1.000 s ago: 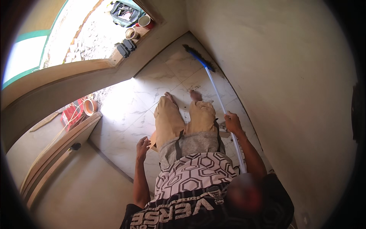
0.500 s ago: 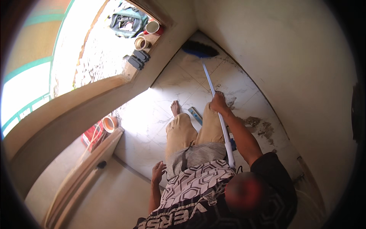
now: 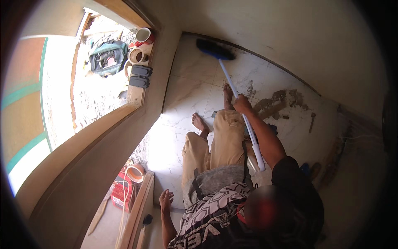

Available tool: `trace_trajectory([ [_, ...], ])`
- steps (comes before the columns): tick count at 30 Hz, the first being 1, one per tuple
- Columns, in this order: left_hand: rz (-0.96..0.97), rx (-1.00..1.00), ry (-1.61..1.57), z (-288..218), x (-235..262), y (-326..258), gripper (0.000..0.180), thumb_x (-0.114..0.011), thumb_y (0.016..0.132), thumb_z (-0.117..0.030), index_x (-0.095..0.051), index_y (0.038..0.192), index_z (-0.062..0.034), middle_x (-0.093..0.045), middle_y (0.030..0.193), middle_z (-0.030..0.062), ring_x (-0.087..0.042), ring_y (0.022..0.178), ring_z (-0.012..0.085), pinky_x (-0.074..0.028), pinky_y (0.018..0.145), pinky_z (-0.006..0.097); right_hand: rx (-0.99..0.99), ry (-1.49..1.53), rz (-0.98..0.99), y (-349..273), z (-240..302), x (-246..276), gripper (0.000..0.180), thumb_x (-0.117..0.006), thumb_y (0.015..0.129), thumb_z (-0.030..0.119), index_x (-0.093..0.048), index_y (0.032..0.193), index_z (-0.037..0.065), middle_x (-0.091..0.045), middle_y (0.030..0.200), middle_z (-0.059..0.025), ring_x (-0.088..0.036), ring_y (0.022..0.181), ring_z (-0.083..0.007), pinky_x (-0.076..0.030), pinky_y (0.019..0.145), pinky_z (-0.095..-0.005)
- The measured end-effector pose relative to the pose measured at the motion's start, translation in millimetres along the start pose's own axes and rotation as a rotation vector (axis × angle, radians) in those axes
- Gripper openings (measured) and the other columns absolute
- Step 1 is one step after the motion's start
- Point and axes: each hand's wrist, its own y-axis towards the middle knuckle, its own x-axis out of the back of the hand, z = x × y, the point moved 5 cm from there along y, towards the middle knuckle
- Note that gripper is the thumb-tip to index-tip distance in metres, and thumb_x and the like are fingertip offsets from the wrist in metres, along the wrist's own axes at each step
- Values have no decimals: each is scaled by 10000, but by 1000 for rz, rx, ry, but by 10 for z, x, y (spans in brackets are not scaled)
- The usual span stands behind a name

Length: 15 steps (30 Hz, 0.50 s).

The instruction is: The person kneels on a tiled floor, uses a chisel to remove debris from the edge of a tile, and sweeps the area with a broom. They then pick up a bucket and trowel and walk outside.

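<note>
My right hand (image 3: pixel 242 103) is closed round the pale handle of a long broom (image 3: pixel 232 79), partway along its length. The handle slants up from beside my hip to the blue broom head (image 3: pixel 217 54) with dark bristles, low by the far wall and slightly blurred. Beside my left hip hangs my left hand (image 3: pixel 166 201), fingers loosely apart and nothing in it. Both bare feet are on the pale marbled tile floor (image 3: pixel 186 93). To the right of my legs lie brown crumbly debris (image 3: pixel 273 103) and flat brown pieces.
At the left, a window ledge bears two grey blocks (image 3: pixel 140 76) and pots (image 3: pixel 137 56); a green tool bag (image 3: pixel 108 58) lies outside. Lower left, wooden boards (image 3: pixel 139 211) stand near a red box (image 3: pixel 122 191) and an orange-brown pot (image 3: pixel 135 172). Walls close in ahead and right.
The broom head has shifted right along the far wall, away from the corner. My view has turned, showing more debris at the right. My right foot now shows ahead of the left.
</note>
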Motion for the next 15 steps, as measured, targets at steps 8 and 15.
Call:
trace_trajectory([
  [8,173,26,139,-133,315,491,409,-595,945,-375,-552,1240,-95,-651,1001,54,-606,925,166,-433,768,328,-82,155,-184,-1740,-1039,122,400,-537,928,279,-631,1111,-64,-648,977,-302,-649,978,-385,-498,842,-414],
  [15,84,-86,260,-783,328,366,311,-594,951,-342,-584,1135,-92,-650,940,40,-614,814,133,-451,682,303,-644,293,-303,-1056,-2582,723,280,-536,886,197,-612,1044,-22,-662,874,-246,-666,814,-404,-526,714,-474],
])
